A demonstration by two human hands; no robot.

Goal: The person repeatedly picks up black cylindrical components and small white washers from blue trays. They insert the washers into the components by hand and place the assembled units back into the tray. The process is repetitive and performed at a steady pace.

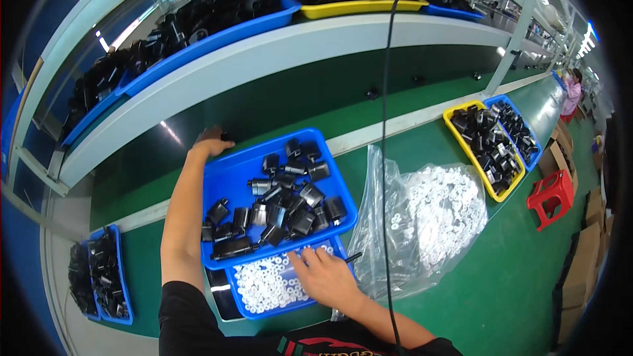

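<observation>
My left hand (212, 142) reaches past the far left corner of a large blue tray (224, 158). Its fingers are bent around a small black part (227, 137), mostly hidden. Inside the tray lie several black cylindrical parts (283, 194) with short stems. This tray overlaps a smaller blue tray (260, 314) on the near side, which holds many small white rings (264, 287). Over those rings is my right hand (320, 277), thumb and index finger stretched out. A thin black stick (354, 257) juts out from beneath its other fingers, apparently held there.
Right of the trays lies a clear plastic bag (389, 224) of white rings. Beyond it stand a yellow tray (461, 142) and a blue tray of black parts. A dark cable (387, 158) hangs down in front. Loaded trays line the shelf (349, 33) above a dark green belt (297, 92).
</observation>
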